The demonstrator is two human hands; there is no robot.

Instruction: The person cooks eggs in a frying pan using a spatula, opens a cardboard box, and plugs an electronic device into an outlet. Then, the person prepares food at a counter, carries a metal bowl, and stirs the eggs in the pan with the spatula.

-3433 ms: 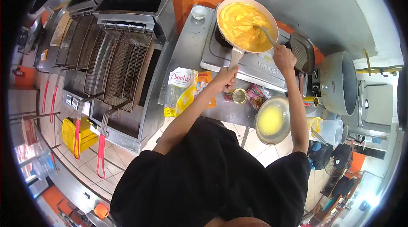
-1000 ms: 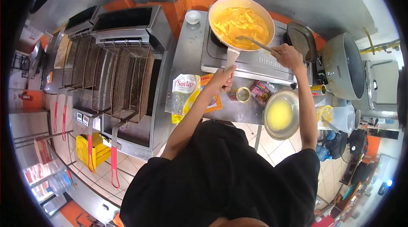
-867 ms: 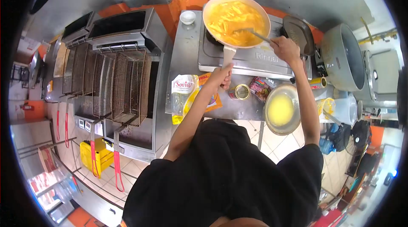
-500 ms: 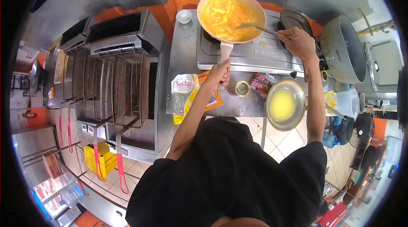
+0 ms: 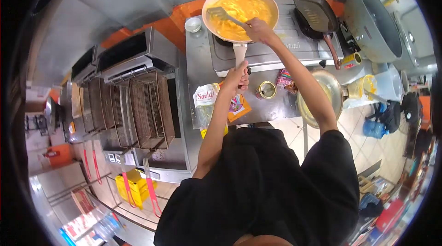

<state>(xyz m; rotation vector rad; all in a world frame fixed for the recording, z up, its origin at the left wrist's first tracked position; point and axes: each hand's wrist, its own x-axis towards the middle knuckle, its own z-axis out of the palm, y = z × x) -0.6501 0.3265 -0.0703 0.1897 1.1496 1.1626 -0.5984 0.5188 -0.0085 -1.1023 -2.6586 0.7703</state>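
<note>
My left hand [image 5: 236, 80] is wrapped round the pale handle of a frying pan [image 5: 274, 13] on the silver stove [image 5: 276, 54]. Yellow-orange food [image 5: 246, 9] in sauce fills the pan. Closed on the handle of a grey spatula [image 5: 224, 15], my right hand [image 5: 259, 30] is over the pan's right side, and the blade lies at the left part of the food. Below the stove stand an open can [image 5: 266, 90] and a pink packet [image 5: 285, 79]. The Sovia pouch [image 5: 205, 98] is beside my left forearm.
A ridged griddle pan [image 5: 315, 12] and a large pot [image 5: 370, 25] are at the right. My right forearm partly covers a steel bowl [image 5: 338, 92]. Fryer baskets [image 5: 149, 108] with red handles stand at the left, and a small white bowl [image 5: 193, 25] is left of the stove.
My right hand has moved left over the pan, carrying the spatula blade to the pan's left side. My left hand still holds the handle. The whole view has turned and shifted.
</note>
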